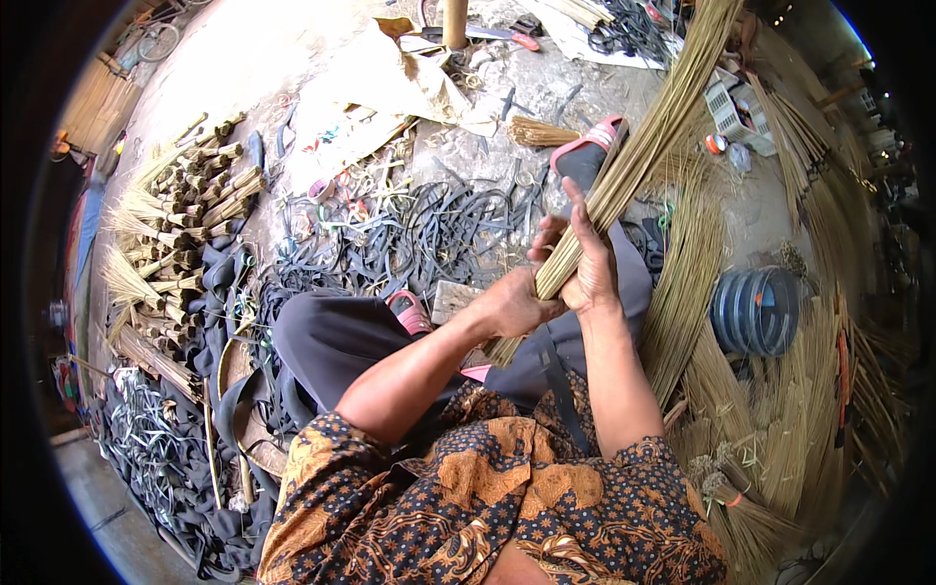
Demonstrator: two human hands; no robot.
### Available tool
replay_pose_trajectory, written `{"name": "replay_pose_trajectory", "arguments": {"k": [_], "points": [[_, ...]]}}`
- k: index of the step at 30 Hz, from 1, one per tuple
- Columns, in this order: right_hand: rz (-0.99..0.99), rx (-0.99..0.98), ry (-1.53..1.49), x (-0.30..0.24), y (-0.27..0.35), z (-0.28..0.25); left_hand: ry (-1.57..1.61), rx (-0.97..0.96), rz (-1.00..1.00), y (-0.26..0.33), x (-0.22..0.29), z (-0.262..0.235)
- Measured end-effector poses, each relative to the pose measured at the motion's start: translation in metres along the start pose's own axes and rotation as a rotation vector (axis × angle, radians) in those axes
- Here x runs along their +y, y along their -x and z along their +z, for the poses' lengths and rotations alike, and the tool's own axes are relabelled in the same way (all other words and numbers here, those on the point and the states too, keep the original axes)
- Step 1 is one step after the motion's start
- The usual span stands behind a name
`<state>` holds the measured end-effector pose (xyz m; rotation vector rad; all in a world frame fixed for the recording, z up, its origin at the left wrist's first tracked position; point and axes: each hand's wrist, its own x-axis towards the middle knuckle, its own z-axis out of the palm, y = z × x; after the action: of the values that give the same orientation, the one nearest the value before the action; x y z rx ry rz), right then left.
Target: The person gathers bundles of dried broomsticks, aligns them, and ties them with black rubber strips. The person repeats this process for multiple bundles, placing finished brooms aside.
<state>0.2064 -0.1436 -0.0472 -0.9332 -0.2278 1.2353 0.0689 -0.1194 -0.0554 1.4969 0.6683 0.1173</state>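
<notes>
A long bundle of thin straw-coloured stalks (643, 161) slants across my lap, its far end up to the right. Near its lower end my left hand (524, 300) is closed around the stalks. Just above, my right hand (590, 261) lies against the bundle's right side, its fingers stretched out and apart rather than wrapped round. A dark flat strip (556, 375) hangs below my hands, over my lap; its upper end is hidden by them. The short lower end of the bundle shows beneath my left wrist.
Many short tied bundles (185, 214) are stacked at the left. Dark strips (419, 229) litter the floor ahead, beside a round woven tray (244, 390). On the right are loose long stalks (687, 283), a blue translucent container (756, 312) and a white plastic basket (736, 117).
</notes>
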Motion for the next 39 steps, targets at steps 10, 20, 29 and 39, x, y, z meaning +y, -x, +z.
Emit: {"name": "replay_pose_trajectory", "arguments": {"k": [10, 20, 29, 39], "points": [[-0.118, -0.312, -0.040, 0.000, -0.051, 0.040, -0.244, 0.241, -0.031, -0.006, 0.034, -0.068], [0.210, 0.303, 0.750, 0.075, -0.171, -0.102, -0.311, 0.480, -0.109, 0.014, 0.072, -0.177], [0.385, 0.495, 1.309, 0.208, -0.288, -0.183, -0.213, 0.658, -0.213, 0.024, 0.074, -0.194], [0.341, 0.478, 1.243, 0.221, -0.300, -0.187, -0.205, 0.667, -0.206, 0.023, 0.069, -0.199]]}}
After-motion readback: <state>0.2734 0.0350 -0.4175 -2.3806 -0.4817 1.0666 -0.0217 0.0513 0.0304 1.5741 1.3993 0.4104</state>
